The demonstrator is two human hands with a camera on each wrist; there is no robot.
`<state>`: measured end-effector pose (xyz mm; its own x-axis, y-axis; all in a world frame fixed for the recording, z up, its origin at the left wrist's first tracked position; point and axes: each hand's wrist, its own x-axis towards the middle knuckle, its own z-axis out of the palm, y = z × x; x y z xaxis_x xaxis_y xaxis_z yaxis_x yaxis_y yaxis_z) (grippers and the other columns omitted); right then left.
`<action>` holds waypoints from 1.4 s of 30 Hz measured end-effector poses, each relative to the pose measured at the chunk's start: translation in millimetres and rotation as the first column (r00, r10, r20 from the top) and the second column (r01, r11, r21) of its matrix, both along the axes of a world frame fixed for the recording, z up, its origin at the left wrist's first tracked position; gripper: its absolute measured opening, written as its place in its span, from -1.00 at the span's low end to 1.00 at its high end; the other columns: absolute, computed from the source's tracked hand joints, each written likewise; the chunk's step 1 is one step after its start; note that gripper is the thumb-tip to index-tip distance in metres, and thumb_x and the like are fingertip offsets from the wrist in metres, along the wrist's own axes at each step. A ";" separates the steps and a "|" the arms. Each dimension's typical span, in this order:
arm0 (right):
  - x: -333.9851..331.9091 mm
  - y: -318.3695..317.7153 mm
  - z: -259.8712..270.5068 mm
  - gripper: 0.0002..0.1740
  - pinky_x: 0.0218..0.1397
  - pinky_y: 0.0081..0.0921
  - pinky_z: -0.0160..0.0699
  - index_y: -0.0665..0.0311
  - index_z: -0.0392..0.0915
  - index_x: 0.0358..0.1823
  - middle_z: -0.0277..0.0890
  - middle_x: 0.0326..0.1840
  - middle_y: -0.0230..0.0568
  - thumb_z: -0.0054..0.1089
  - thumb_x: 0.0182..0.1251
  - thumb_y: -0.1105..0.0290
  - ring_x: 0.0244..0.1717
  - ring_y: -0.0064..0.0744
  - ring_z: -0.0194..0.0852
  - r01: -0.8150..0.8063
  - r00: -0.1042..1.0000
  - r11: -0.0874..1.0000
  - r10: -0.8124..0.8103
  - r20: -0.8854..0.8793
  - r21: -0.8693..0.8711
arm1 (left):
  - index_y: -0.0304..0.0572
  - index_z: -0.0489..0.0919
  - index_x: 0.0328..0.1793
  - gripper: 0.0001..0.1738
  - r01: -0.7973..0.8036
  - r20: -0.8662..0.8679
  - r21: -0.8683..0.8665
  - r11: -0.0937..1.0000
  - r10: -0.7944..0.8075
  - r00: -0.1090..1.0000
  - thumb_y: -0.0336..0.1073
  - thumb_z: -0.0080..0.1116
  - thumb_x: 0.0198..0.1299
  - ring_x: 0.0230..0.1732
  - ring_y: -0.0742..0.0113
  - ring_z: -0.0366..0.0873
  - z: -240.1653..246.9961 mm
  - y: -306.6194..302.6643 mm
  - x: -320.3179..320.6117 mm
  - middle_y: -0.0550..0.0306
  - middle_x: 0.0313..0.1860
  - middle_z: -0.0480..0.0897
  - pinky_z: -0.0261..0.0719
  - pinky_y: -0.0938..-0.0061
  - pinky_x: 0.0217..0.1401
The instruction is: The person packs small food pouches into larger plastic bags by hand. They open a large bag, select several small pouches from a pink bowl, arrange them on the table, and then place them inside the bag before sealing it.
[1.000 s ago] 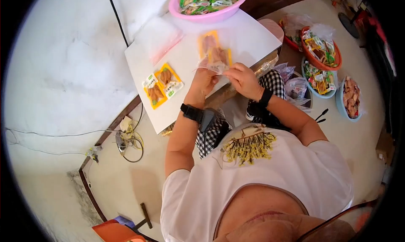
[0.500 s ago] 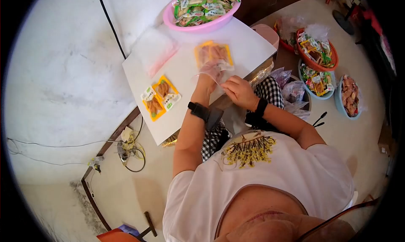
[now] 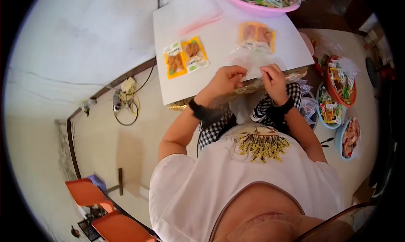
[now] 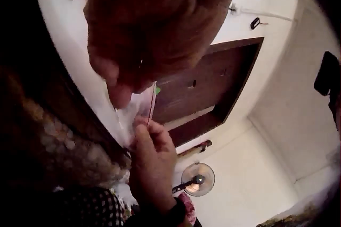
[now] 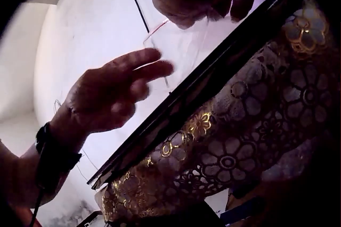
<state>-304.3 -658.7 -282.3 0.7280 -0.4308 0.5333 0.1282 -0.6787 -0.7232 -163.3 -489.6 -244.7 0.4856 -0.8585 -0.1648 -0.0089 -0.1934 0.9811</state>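
Observation:
A clear zip bag (image 3: 255, 54) lies on the white table (image 3: 223, 39), with two yellow-edged packets of brown food (image 3: 258, 34) inside it. My right hand (image 3: 275, 82) pinches the bag's mouth near the table's front edge; in the left wrist view its thumb and finger (image 4: 145, 127) meet on the plastic. Beside the bag's left corner is my left hand (image 3: 225, 83), its fingers loosely bent with nothing between them in the right wrist view. Two more yellow-edged packets (image 3: 185, 57) lie side by side at the table's left.
Clear bags with a red strip (image 3: 200, 24) lie at the table's back left. A pink basin (image 3: 270, 8) of green packets stands behind. On the right are an orange basket (image 3: 341, 83) and blue basins (image 3: 349, 138) with packed food. Orange chairs (image 3: 118, 227) stand lower left.
The left hand has come out of the bag, off the packets, and back toward the table edge. The packets now lie inside the bag. The head view has swung left.

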 end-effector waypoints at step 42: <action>3.8 -0.1 -1.8 -0.93 -0.32 -0.38 0.40 0.37 0.56 -0.27 0.44 -0.38 -0.14 0.18 0.25 0.53 -0.37 -0.16 0.45 -0.108 0.994 0.983 0.103 -0.045 -0.150 | -0.34 0.55 0.12 -0.29 -0.483 0.807 0.547 0.683 -0.277 0.522 -0.12 0.49 -0.18 -0.02 -0.04 0.57 31.8 145.2 104.4 -0.22 -0.04 0.63 0.54 0.22 -0.02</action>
<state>-300.5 -658.8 -284.1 0.7853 -0.2662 0.5589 0.1804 -0.7652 -0.6180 -58.8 -344.5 -212.9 0.7841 -0.6099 -0.1151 -0.6008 -0.7923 0.1058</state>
